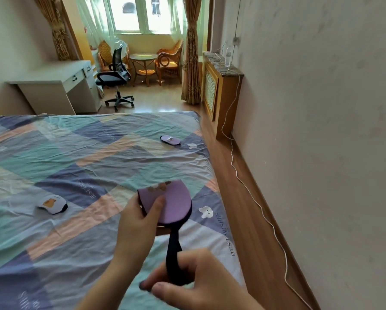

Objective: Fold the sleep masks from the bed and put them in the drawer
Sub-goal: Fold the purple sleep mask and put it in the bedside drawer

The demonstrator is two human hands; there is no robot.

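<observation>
Your fingers [157,203] of the left hand [135,222] are closed in a pinch on the purple sleep mask [171,203], thumb on its upper face and the remaining fingers hidden underneath. The mask is folded in half and held above the bed [75,153], near its right edge. The printed design at its far edge is partly covered and hard to read. The mask's black strap [173,249] hangs down to your right hand [201,285], whose fingers curl shut around the strap's lower loop; the loop's end is concealed inside the grip. Both forearms are cut off by the lower frame edge.

A second purple mask [170,139] lies flat near the far right corner of the bed, with a small white detail too small to identify. A white mask [52,204] with an orange figure lies to your left on the patterned sheet. A white cable [250,191] runs along the floor beside the wall. No drawer can be confirmed apart from those in the distant white desk [60,86].
</observation>
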